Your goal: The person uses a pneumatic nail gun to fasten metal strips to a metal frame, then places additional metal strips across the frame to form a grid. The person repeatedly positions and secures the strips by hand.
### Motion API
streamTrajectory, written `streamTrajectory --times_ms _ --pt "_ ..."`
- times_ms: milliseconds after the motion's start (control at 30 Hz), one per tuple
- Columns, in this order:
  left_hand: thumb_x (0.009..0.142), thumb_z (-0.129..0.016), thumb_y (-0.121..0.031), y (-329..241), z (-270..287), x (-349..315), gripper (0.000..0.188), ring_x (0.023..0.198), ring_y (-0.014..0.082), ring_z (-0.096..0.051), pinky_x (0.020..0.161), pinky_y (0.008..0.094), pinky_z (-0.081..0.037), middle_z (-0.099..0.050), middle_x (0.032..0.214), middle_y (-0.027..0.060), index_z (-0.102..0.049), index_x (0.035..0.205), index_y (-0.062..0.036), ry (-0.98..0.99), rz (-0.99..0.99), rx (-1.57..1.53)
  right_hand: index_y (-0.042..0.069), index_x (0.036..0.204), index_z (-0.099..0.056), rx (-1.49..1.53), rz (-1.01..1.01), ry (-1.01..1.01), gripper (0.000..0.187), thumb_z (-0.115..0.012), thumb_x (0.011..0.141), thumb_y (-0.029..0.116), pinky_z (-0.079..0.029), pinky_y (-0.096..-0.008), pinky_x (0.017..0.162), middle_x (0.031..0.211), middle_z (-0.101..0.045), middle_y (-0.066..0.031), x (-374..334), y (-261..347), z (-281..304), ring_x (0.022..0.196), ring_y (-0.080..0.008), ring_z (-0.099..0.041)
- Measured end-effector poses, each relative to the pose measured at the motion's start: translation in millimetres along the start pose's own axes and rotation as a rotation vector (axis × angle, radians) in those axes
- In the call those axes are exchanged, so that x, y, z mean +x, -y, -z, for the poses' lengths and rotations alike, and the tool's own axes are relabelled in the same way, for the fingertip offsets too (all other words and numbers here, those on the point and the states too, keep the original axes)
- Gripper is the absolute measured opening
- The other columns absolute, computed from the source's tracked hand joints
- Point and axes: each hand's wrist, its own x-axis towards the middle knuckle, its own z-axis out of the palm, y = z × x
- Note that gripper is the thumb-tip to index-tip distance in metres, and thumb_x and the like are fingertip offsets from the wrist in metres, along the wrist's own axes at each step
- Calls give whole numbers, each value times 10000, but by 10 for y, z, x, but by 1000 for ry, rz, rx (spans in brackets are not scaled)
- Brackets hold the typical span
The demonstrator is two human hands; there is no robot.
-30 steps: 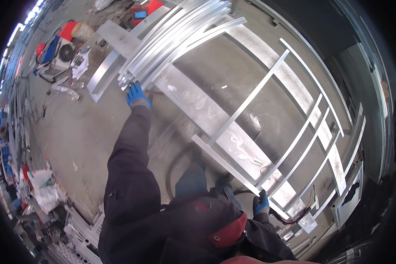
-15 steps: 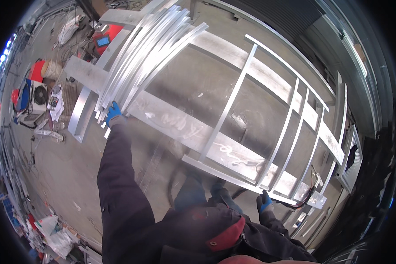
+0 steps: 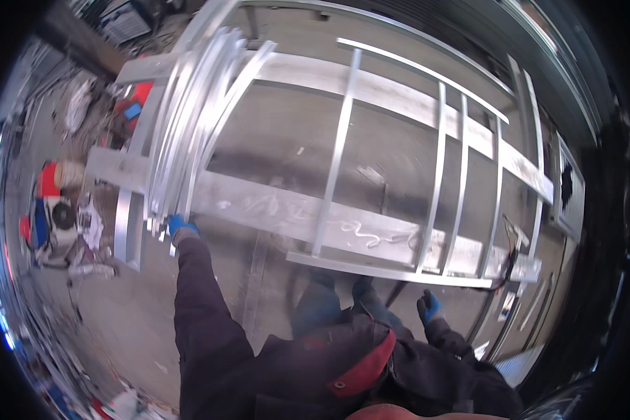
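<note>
My left hand (image 3: 183, 228) is at the bars (image 3: 189, 119), beyond the beam's (image 3: 259, 204) near edge. My right hand (image 3: 428, 306) is near the frame (image 3: 357, 267) (finger state, both: I cannot tell).

We see long, shiny silver bars (image 3: 196, 119) bunched at ten o'clock, fanning apart toward twelve, and, at two o'clock, a flat silver ladder-like frame (image 3: 435, 175) with four crossbars, both lying across broad pale beams (image 3: 273, 203).
</note>
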Motion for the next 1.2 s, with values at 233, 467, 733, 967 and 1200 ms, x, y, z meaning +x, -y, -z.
streamTrajectory --times_ms 233,467,733,967,1200 --pt "926 -724 -228 -135 518 -128 370 1098 381 -710 916 503 -569 -705 1272 154 -658 1278 -136 41 -36 131 26 1399 -602 -89 -39 -53 550 -727 954 325 -589 -405 880 1134 -753 -208 -287 320 106 1024 -316 -747" --pt "916 -749 -231 -413 645 56 406 1115 373 -725 913 505 -583 -728 1243 139 -610 1290 -157 105 0 334 122 1381 -625 -115 -143 -7 545 -670 952 455 -575 -443 892 1207 -734 -185 -465 379 92 1064 -357 -730" --pt "1013 -589 -308 -396 821 -151 337 1142 403 -702 931 483 -566 -713 1262 207 -627 1277 -103 175 -10 79 119 1403 -617 -144 -164 7 578 -633 967 497 -553 -446 968 1241 -723 -192 -599 309 180 1127 -363 -704" --pt "1081 -529 -333 -874 171 -1472 478 1063 229 -658 972 367 -535 -687 1222 115 -613 1379 32 168 230 -1562 61 1461 -572 29 -12 11 594 -623 1000 433 -529 -442 1050 1366 -671 -198 -250 1011 17 1242 -358 -663" --pt "1090 -463 -190 -2515 967 -4504 339 1055 205 -639 890 323 -547 -656 1182 81 -572 1374 -41 1354 -304 -1400 39 1498 -500 590 283 204 673 -681 996 449 -547 -412 952 1248 -701 -198 47 2170 -176 1146 -280 -687"
